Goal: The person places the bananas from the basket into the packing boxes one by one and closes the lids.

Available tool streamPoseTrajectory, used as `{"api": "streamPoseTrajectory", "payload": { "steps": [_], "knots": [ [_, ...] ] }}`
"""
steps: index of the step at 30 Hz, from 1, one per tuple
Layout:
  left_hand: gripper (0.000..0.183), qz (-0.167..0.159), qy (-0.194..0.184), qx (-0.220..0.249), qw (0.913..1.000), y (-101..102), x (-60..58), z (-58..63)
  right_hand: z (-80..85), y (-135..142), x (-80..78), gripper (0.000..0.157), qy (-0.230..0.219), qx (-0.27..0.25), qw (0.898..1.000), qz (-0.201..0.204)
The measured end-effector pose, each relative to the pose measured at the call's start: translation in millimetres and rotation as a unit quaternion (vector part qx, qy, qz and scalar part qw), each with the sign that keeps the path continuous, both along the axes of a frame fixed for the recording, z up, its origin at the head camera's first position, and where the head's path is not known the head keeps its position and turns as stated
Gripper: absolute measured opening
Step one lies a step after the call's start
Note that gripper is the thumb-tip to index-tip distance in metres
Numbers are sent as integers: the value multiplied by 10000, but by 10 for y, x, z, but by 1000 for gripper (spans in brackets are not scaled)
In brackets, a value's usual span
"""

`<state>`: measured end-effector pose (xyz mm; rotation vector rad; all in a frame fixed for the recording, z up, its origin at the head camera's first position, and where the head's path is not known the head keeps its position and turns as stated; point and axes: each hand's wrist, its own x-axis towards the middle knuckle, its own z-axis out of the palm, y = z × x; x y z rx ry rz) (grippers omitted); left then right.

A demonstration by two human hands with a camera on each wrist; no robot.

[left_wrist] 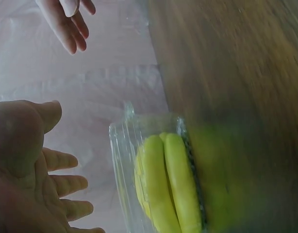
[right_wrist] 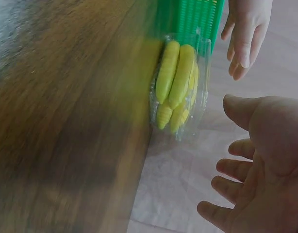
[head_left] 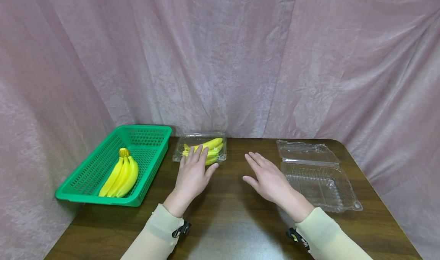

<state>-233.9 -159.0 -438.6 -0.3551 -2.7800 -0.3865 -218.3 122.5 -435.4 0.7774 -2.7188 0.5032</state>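
Observation:
Both hands hover over the table with straight fingers and hold nothing. In the head view my left hand [head_left: 193,173] is just in front of a clear plastic box [head_left: 178,153] with bananas [head_left: 211,144] inside, hiding part of it. The left wrist view shows that box [left_wrist: 121,160] apart from the fingers. My right hand [head_left: 269,178] is left of a second clear plastic box [head_left: 317,187], whose lid [head_left: 306,152] lies folded back. A bunch of bananas [head_left: 120,176] lies in the green basket [head_left: 146,187] at the left.
The brown wooden table [head_left: 227,222] has its right edge beyond the second plastic box. A pink curtain [head_left: 233,61] hangs right behind the table and along its sides. The basket's raised rim stands left of the left hand.

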Motion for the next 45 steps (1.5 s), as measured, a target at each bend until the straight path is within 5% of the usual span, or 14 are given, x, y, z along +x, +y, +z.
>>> {"api": "streamPoseTrajectory", "payload": {
  "steps": [17,45],
  "knots": [
    [74,-368,102,-96,9992,296,107,12,-22,410,188,77,-32,-66,9997,-224],
    [75,-1142,-35,-543,9920,1074,254,-32,-27,1307,551,84,-226,37,9951,-965]
  ]
}}
